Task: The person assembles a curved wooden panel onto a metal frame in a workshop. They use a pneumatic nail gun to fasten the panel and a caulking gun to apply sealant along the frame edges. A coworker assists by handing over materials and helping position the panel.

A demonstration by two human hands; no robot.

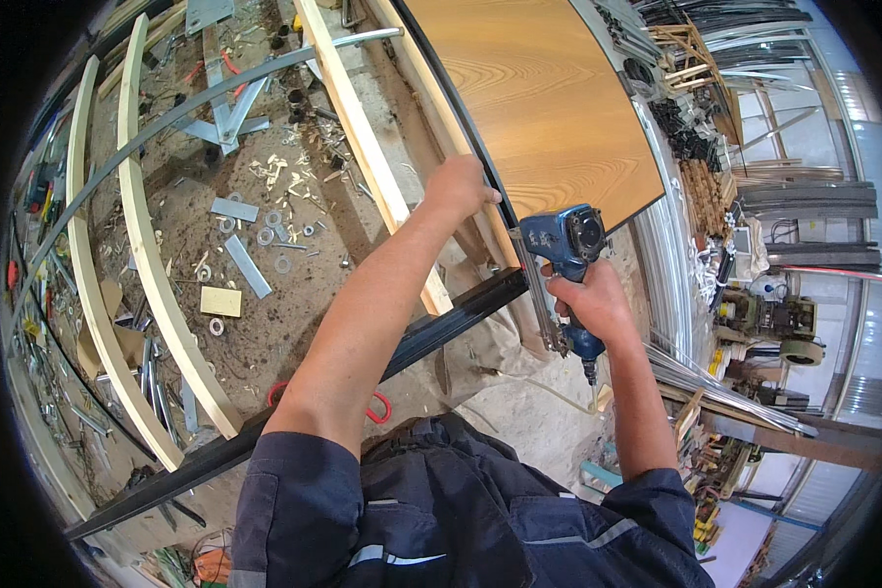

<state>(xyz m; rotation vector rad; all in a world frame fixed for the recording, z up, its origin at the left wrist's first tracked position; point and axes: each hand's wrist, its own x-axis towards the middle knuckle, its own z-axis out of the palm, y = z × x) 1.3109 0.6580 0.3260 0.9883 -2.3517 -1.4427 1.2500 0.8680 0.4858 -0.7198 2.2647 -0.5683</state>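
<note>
My right hand [598, 302] is closed round the grip of a blue nail gun [551, 235], whose hose fitting points down. The nail gun's long magazine slants alongside the corner of a black frame. My left hand [458, 186] is closed over the black edge strip [448, 78] of that frame, just beyond the nail gun. Right of the strip lies a wood-grain panel [534, 108] with a dark border. A black crossbar [470, 309] runs below my left forearm. Contact between the nail gun's nose and the frame cannot be made out.
Pale wooden slats [358, 122] span the frame on the left. Beneath them lie washers, metal plates [248, 265], wood chips and a yellow block [220, 301]. Red handles [379, 408] show near the crossbar. Metal profiles [671, 260] and machinery [779, 318] stand at right.
</note>
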